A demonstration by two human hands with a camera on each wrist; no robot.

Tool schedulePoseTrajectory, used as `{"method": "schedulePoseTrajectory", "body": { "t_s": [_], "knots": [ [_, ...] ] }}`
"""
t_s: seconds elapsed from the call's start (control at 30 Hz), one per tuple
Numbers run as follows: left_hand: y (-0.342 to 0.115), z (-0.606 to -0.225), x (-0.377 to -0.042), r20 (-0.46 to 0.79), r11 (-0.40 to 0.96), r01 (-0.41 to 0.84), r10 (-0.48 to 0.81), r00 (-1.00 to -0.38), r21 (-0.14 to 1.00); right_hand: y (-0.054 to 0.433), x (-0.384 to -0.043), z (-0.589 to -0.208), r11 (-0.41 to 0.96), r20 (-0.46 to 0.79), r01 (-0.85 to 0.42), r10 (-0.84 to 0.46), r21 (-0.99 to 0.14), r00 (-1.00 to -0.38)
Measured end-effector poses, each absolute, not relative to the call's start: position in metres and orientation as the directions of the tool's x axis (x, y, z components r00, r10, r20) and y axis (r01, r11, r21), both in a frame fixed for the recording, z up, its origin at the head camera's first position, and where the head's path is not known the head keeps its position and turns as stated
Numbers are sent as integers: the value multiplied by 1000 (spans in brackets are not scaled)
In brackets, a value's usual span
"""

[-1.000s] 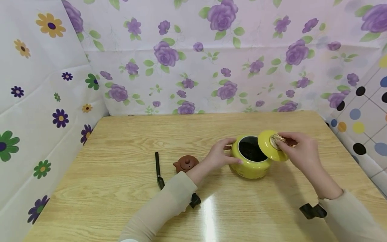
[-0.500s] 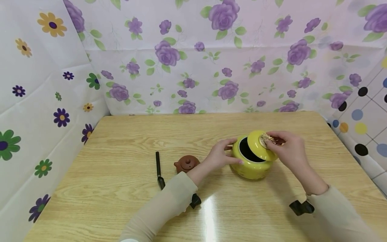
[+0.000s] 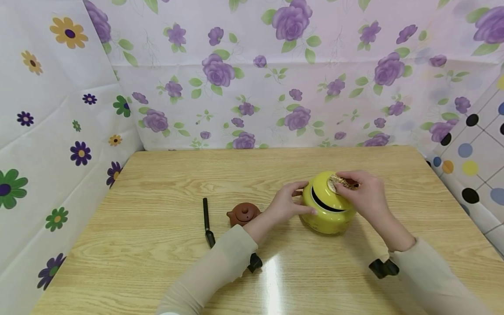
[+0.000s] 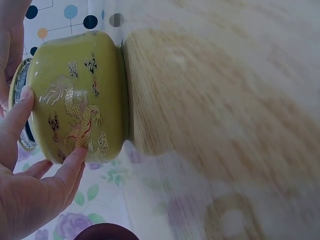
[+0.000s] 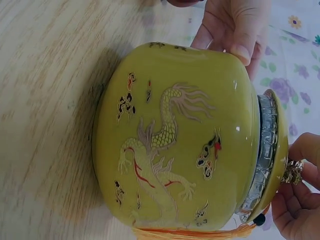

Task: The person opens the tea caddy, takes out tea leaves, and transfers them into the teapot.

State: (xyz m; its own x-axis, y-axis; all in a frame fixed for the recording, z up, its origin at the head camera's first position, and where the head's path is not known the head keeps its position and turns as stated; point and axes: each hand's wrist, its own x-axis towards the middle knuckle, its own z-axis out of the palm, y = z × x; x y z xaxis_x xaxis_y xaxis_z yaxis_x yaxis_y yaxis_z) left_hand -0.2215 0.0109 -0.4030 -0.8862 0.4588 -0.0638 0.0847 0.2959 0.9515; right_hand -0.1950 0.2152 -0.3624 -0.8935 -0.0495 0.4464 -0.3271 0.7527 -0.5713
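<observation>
A round yellow jar [image 3: 327, 222] with a dragon design stands on the wooden table. My left hand [image 3: 284, 202] grips its left side, thumb near the rim and fingers round the wall. Over the mouth, a yellow lid [image 3: 325, 189] sits tilted, leaving a dark crescent gap toward the front left. My right hand [image 3: 364, 192] pinches the lid's gold knob [image 3: 337, 183]. In the right wrist view, a clear ridged seal [image 5: 261, 159] shows beneath the lid [image 5: 281, 150], and an orange tassel [image 5: 195, 233] hangs along the jar.
A small brown clay teapot [image 3: 243, 213] stands left of the jar, partly behind the left forearm. Left of it lies a thin black rod-like tool [image 3: 206, 216], its lower end hidden by the sleeve. Flower-patterned sheets [image 3: 252, 87] enclose the table's back and sides.
My right hand has carried the lid leftward from the jar's right side onto its mouth, covering most of the opening. The left hand keeps its grip on the jar.
</observation>
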Motion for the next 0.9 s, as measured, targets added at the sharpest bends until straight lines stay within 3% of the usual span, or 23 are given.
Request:
{"method": "schedulePoseTrajectory", "body": {
  "t_s": [0.6,0.9],
  "knots": [
    [12,-405,-220,-61,284,75,443,-894,956,208,-193,-368,751,514,-421,-128,-508,-848],
    [12,-406,-222,-56,294,88,448,-893,952,210,-194,-369,757,483,-394,-118,-521,-867]
  ]
}}
